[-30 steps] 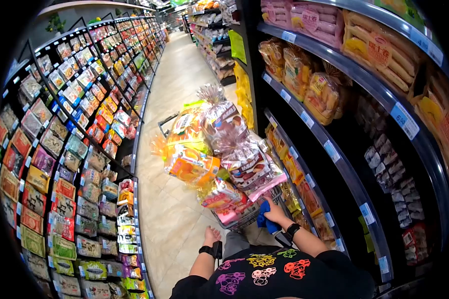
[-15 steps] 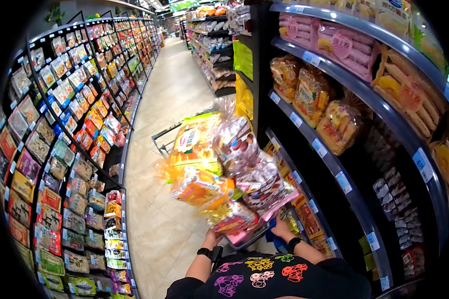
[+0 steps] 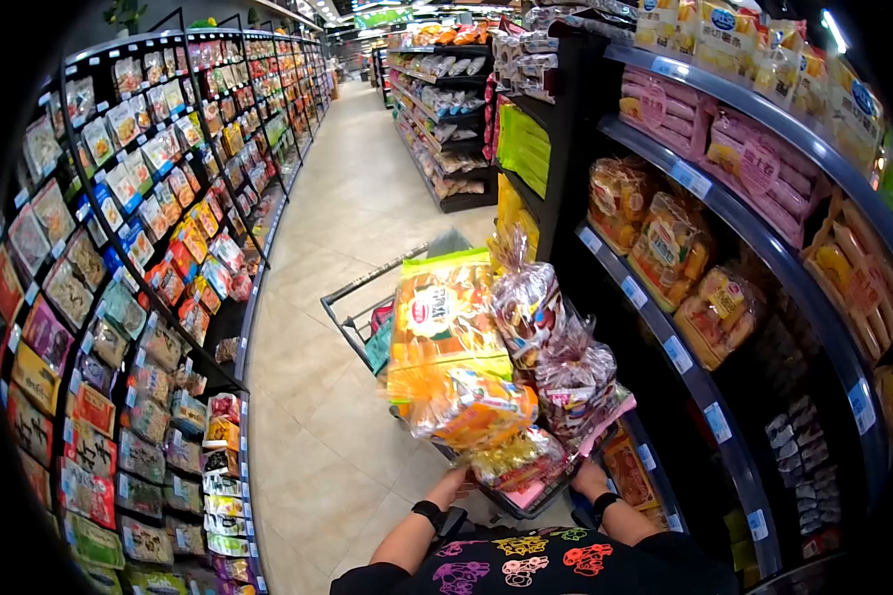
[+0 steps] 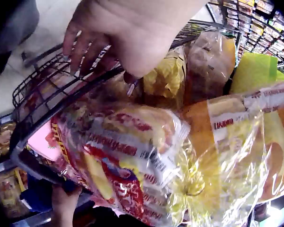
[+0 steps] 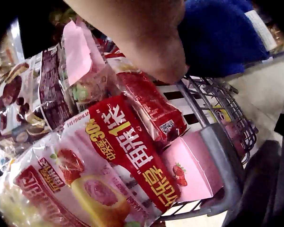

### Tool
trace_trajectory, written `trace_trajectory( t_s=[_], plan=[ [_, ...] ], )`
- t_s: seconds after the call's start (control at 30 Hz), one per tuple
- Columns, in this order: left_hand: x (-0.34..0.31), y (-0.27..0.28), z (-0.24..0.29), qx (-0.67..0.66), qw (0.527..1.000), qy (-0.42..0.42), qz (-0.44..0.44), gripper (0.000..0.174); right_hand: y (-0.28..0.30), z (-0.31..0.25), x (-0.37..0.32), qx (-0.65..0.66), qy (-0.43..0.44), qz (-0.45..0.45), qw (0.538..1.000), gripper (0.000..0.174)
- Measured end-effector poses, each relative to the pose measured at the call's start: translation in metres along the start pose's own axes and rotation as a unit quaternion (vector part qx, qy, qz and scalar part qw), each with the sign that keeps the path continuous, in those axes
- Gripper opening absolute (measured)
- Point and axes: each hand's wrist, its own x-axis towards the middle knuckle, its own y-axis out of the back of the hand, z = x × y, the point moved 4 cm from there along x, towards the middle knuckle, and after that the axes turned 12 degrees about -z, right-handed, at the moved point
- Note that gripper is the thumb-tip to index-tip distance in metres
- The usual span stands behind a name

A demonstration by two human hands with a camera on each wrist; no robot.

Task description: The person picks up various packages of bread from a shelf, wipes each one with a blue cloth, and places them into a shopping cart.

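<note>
A wire shopping cart (image 3: 359,275) stands in front of the person, heaped with bagged bread and snacks. My left hand (image 4: 118,45) lies over its dark rim, fingers outside and thumb inside. On the cart's right side, my right hand (image 5: 151,47) grips the rim together with a blue cloth (image 5: 222,38). A yellow-green bread bag (image 3: 442,317), an orange snack bag (image 3: 466,407) and brown-and-clear bags (image 3: 575,372) top the load. Near the handle end sit a red-and-pink strawberry snack bag (image 5: 94,175) and a pink box (image 5: 194,168). The right fingers are mostly hidden.
Shelves of packaged food (image 3: 139,297) line the left side. Close on the right are bread shelves (image 3: 665,317) with curved price rails, near the cart's right side. Tiled aisle floor (image 3: 337,178) runs ahead, past another shelf unit (image 3: 446,129).
My left hand, earlier off the cart with fingers spread, has come to its rim. The cart and both hands have shifted right in the head view, and the view has tilted up.
</note>
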Motion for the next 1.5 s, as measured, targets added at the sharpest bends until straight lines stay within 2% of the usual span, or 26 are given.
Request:
trace_trajectory(
  t_s=[0.1,0.2,0.27,0.3,0.33,0.37,0.4,0.43,0.47,0.53,0.67,0.77,0.9,0.93,0.97,1.0,1.07,1.1,1.13,1.2,1.27,1.3,1.33,1.4,1.43,1.5],
  plan=[
    [0.005,0.019,0.008,-0.031,0.999,-0.014,-0.006,0.039,-0.011,0.000,0.010,-0.031,-0.031,0.003,0.999,0.042],
    [0.014,0.035,0.008,-0.024,0.999,-0.033,-0.021,0.036,-0.005,-0.014,0.009,-0.181,0.041,-0.094,0.978,0.044],
    [0.007,0.032,0.021,-0.017,1.000,0.005,0.012,0.035,-0.010,-0.013,0.015,-0.182,0.068,-0.055,0.979,0.037],
    [0.016,0.041,0.019,-0.009,1.000,-0.003,0.007,0.033,-0.013,-0.013,0.021,-0.225,0.020,-0.134,0.965,0.040],
    [0.035,0.050,0.012,0.009,0.999,-0.037,0.007,0.035,-0.018,-0.010,0.023,-0.211,0.055,-0.090,0.972,0.040],
    [0.033,0.047,0.021,0.119,0.990,-0.068,0.012,0.038,-0.016,-0.014,0.024,-0.231,0.051,-0.109,0.965,0.042],
    [0.030,0.044,0.027,0.228,0.969,-0.098,0.015,0.043,-0.015,-0.016,0.023,-0.251,0.044,-0.129,0.958,0.043],
    [0.044,0.053,0.025,0.454,0.881,-0.132,0.006,0.042,-0.022,-0.007,0.032,-0.212,0.029,-0.115,0.970,0.047],
    [0.081,0.066,0.003,0.499,0.851,-0.162,0.025,0.042,-0.020,-0.008,0.030,-0.199,0.034,-0.113,0.973,0.048],
    [0.075,0.063,0.005,0.595,0.785,-0.174,0.004,0.034,-0.003,-0.024,0.014,-0.171,0.048,-0.109,0.978,0.051],
    [0.042,0.051,0.031,0.548,0.818,-0.163,-0.054,0.035,-0.033,0.004,0.053,-0.225,0.020,-0.186,0.956,0.054],
    [0.049,0.053,0.030,0.507,0.836,-0.209,-0.017,0.034,-0.035,0.012,0.052,-0.200,0.031,-0.135,0.970,0.046],
    [0.053,0.056,0.025,0.400,0.833,-0.377,0.057,0.034,-0.018,0.003,0.061,-0.217,0.060,-0.135,0.965,0.042],
    [0.063,0.063,0.019,0.402,0.873,-0.274,-0.032,0.038,-0.022,0.011,0.062,-0.217,0.063,-0.150,0.962,0.042],
    [0.069,0.063,0.015,0.360,0.901,-0.238,-0.051,0.040,-0.020,0.010,0.072,-0.216,0.146,-0.107,0.960,0.042],
    [0.070,0.065,0.031,0.320,0.922,-0.208,-0.065,0.041,-0.020,0.008,0.083,-0.243,0.118,-0.123,0.955,0.041],
    [0.037,0.047,0.061,0.303,0.928,-0.216,-0.018,0.044,-0.006,-0.005,0.094,-0.280,0.046,-0.138,0.949,0.041],
    [0.033,0.044,0.072,0.329,0.922,-0.205,0.020,0.047,0.003,-0.014,0.097,-0.294,0.069,-0.147,0.942,0.039],
    [0.075,0.064,0.049,0.322,0.912,-0.245,0.067,0.046,0.010,-0.021,0.099,-0.308,0.092,-0.154,0.934,0.036],
    [0.082,0.067,0.049,0.205,0.964,-0.171,0.013,0.049,0.022,-0.031,0.106,-0.332,0.142,-0.069,0.930,0.031],
    [0.042,0.053,0.073,0.217,0.972,-0.083,0.021,0.054,0.020,-0.028,0.135,-0.291,0.104,-0.088,0.947,0.030],
    [0.038,0.052,0.072,0.177,0.982,-0.056,0.015,0.056,0.021,-0.029,0.150,-0.295,0.036,-0.166,0.940,0.030],
    [0.034,0.053,0.070,0.137,0.990,-0.028,0.010,0.057,0.069,-0.067,0.093,-0.249,0.040,-0.128,0.959,0.029],
    [0.032,0.066,0.056,0.125,0.992,0.005,-0.029,0.053,0.049,-0.065,0.120,-0.204,0.088,-0.075,0.972,0.029],
    [0.023,0.067,0.051,0.134,0.991,0.009,-0.027,0.052,0.046,-0.072,0.119,-0.232,0.119,-0.088,0.962,0.042],
    [0.014,0.076,0.042,0.131,0.991,0.033,-0.024,0.047,0.039,-0.080,0.114,-0.153,0.041,-0.067,0.985,0.053]
  ],
)
